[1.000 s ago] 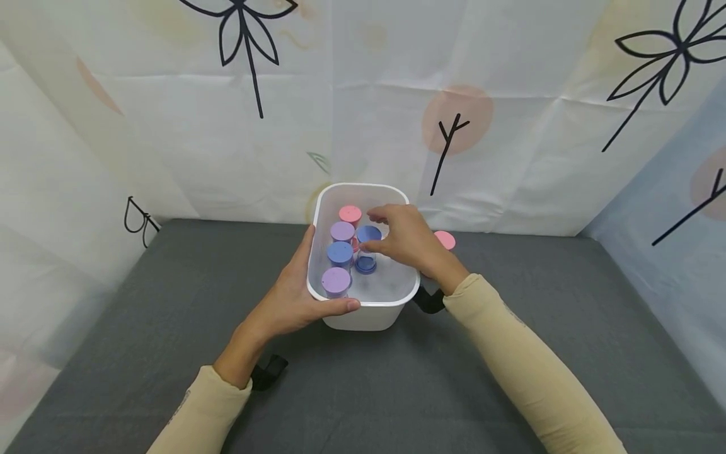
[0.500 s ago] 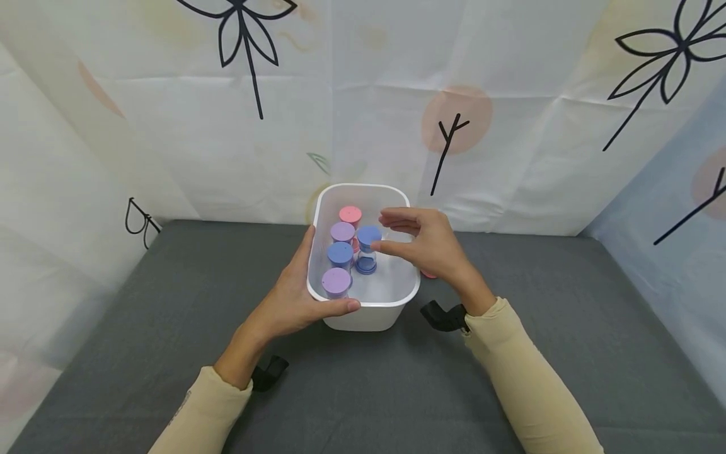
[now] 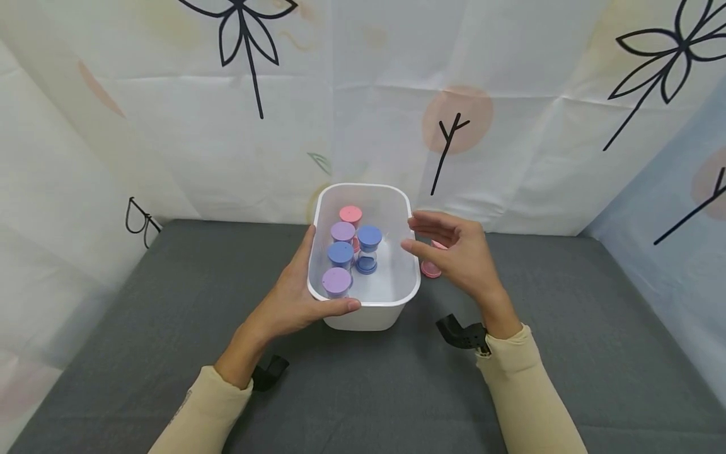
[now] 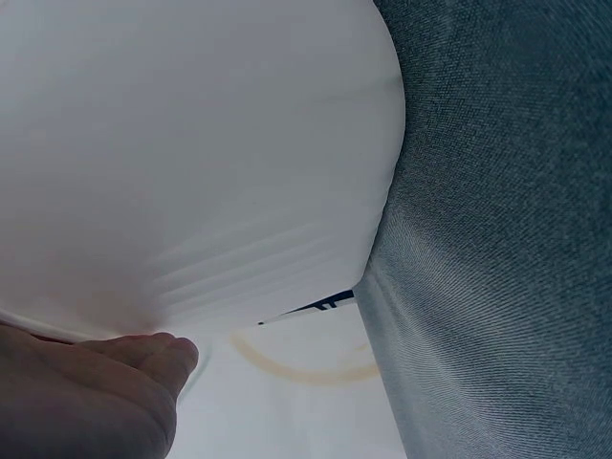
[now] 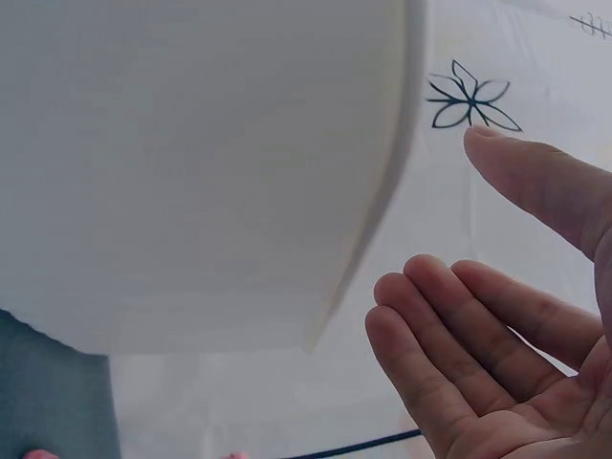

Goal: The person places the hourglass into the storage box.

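Observation:
In the head view my left hand (image 3: 292, 293) holds the near left corner of a white plastic bin (image 3: 391, 296), its thumb along the front rim. My left wrist view has those fingers (image 4: 124, 373) against the outer wall. Inside stand several small sand timers with clear middles: a blue one (image 3: 367, 258) at the centre, and along the left a pink cap (image 3: 350, 214), a purple cap (image 3: 342, 231), another blue cap (image 3: 340, 254) and a nearer purple cap (image 3: 337, 280). My right hand (image 3: 459, 252) hovers by the right rim with nothing in it, thumb and fingers apart.
Just outside the bin's right wall, a pink sand timer (image 3: 431, 270) stands on the dark grey cloth (image 3: 368, 391), partly hidden by the right hand. A white printed backdrop (image 3: 374, 126) hangs close behind the bin.
My right hand has let go of the central blue sand timer and moved right, out past the rim. The timer stays upright in the bin, and my left hand has not moved.

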The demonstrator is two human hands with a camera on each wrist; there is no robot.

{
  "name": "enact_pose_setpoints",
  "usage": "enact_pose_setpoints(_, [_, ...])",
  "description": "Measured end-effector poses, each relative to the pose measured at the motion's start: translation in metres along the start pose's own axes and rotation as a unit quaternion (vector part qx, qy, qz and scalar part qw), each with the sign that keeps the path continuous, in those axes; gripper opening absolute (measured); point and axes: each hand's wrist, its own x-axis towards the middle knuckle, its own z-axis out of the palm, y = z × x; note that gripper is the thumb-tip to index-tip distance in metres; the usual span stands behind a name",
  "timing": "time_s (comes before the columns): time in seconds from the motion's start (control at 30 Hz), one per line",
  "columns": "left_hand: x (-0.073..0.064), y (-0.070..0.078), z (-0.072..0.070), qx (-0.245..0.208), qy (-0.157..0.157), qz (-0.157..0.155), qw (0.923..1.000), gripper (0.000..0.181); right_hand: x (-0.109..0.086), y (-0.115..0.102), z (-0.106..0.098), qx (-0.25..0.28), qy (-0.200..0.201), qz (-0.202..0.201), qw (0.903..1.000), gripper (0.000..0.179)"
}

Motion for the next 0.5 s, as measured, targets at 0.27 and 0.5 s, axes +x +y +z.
enact_pose_setpoints(0.27, [-0.002,0.014,0.001,-0.010,0.004,-0.012,0.9999,0.120,0.000,0.003,-0.019,0.030,0.040,0.007,0.9987,0.048])
enact_pose_setpoints(0.5, [0.000,-0.009,-0.001,0.002,0.005,0.001,1.0000,0.124,0.001,0.016,-0.035,0.032,0.074,0.016,0.9967,0.052])
